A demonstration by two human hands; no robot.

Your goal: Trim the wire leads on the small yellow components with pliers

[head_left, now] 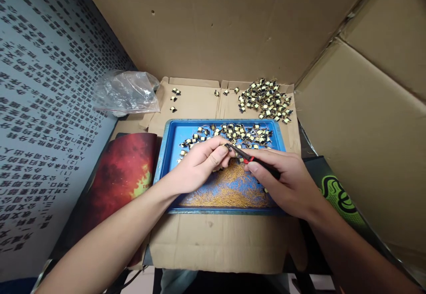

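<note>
My left hand [203, 163] is closed in a pinch over the blue tray [166, 152], its fingertips on a small yellow-and-black component that is mostly hidden. My right hand [289, 181] grips a small black-and-red cutter [248, 156], whose tip meets the left fingertips. Several more small yellow components [239, 134] lie at the back of the tray. A heap of thin golden wire clippings [229, 187] fills the tray's front half under both hands.
A pile of the same components [266, 99] lies on the cardboard sheet [216, 241] behind the tray, with a few strays [175, 94] to the left. A clear plastic bag [124, 92] sits at back left. Cardboard walls [359, 121] close in behind and right; a red mat [123, 174] lies left.
</note>
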